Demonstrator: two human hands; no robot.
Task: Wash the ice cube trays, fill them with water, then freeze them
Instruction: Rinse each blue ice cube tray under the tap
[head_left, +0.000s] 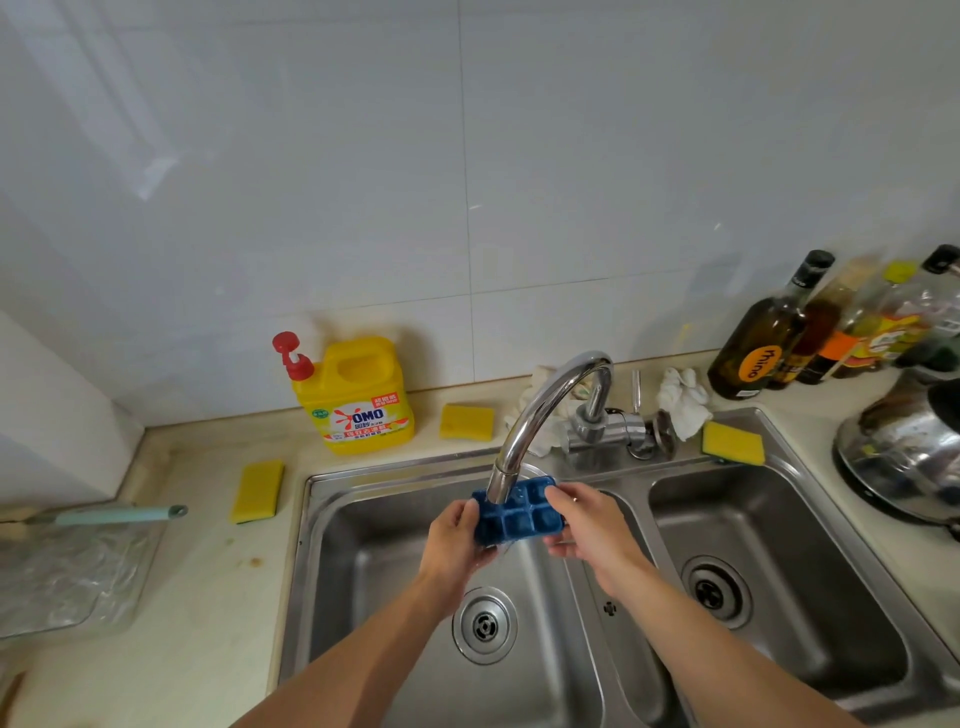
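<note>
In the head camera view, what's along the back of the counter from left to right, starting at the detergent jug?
Yellow OMO detergent jug → yellow sponge → faucet base → white cloth → second yellow sponge on the sink rim → row of condiment bottles.

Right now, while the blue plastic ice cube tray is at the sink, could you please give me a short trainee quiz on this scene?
1. True or false: the left hand and the right hand both hold the blue plastic ice cube tray under the curved chrome tap.
2. Over which basin of the stainless steel double sink is the tray held? A) left B) right C) neither
3. Fill in: ___ yellow rectangular sponges lie around the sink.
Key: 1 true; 2 A; 3 three.
</note>
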